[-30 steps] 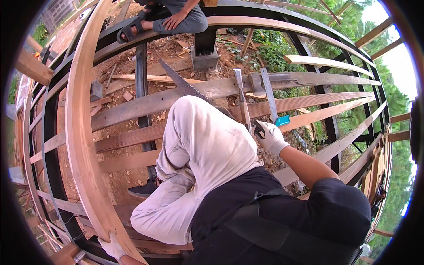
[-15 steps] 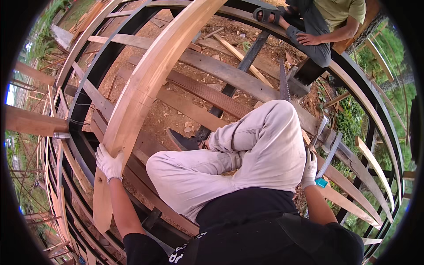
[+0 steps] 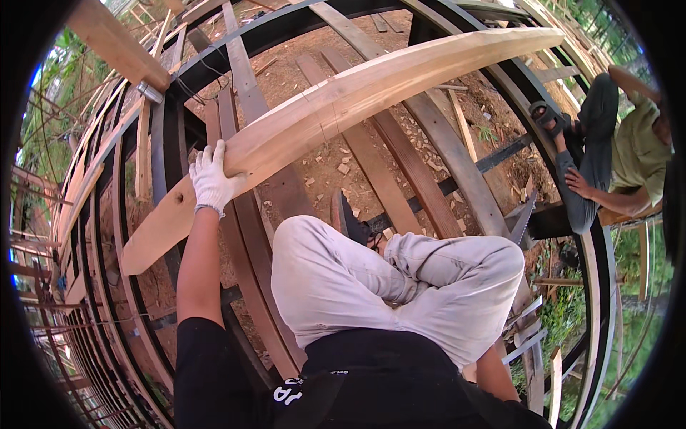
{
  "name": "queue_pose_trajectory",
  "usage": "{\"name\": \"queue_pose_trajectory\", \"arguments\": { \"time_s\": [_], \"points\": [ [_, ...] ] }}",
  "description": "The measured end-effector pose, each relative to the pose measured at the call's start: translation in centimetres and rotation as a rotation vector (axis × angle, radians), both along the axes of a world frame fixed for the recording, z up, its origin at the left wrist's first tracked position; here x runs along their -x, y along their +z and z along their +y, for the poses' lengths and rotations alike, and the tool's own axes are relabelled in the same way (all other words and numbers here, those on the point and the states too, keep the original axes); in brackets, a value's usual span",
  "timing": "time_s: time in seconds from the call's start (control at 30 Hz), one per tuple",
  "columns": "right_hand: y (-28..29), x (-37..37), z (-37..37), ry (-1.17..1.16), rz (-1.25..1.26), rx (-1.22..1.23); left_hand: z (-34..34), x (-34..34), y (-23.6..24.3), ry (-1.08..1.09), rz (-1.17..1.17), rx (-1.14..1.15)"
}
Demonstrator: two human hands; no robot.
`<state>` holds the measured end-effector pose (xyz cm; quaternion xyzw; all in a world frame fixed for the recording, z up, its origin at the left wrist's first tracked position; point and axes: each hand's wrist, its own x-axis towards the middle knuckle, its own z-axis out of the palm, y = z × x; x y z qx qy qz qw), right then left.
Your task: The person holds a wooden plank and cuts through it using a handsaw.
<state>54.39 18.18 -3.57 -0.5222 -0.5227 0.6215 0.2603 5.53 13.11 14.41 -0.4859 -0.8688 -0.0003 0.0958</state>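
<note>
A long, slightly curved wooden plank (image 3: 336,100) slants across in front of me, from lower left to upper right. It has pencil-like lines across its middle and a dark knot near its left end. My left hand (image 3: 214,179), in a white glove, grips it near that end. The fingers reach its far edge and the thumb stands apart. My right forearm (image 3: 498,375) comes down beside my right thigh, and the hand itself is hidden behind the leg. Close to that thigh lie metal tools (image 3: 525,336), too unclear to name exactly.
Dark metal beams (image 3: 171,136) and spaced boards (image 3: 389,171) form an open frame over earth strewn with wood chips. A handsaw blade (image 3: 524,218) stands up beyond my right knee. Another person (image 3: 607,150) sits at the right, a hand on their leg. A square timber (image 3: 121,46) juts in upper left.
My view has turned, so the plank lies more crosswise and the other person sits further right. My left hand remains on the plank. My right hand, seen beside my thigh before, is now hidden.
</note>
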Motion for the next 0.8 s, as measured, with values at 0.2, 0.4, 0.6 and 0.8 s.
{"name": "queue_pose_trajectory", "arguments": {
  "time_s": [0.2, 0.4, 0.6, 0.8],
  "points": [
    [1.0, 8.0, 0.4, 0.178, -0.016, -0.001, -0.4, 2.8, 0.1, -0.111, 0.016, 0.004],
    [1.2, 8.6, 0.4, 0.262, -0.046, -0.041, -0.1, 4.4, 0.0, -0.126, 0.016, 0.023],
    [0.5, 5.3, -1.1, 0.299, -0.07, -0.091, 1.6, 2.7, 1.4, -0.019, -0.013, 0.123],
    [-4.5, -16.7, -6.6, 0.212, -0.53, -0.386, 1.2, 1.9, -0.9, 0.092, 0.024, 0.075]
  ]
}}
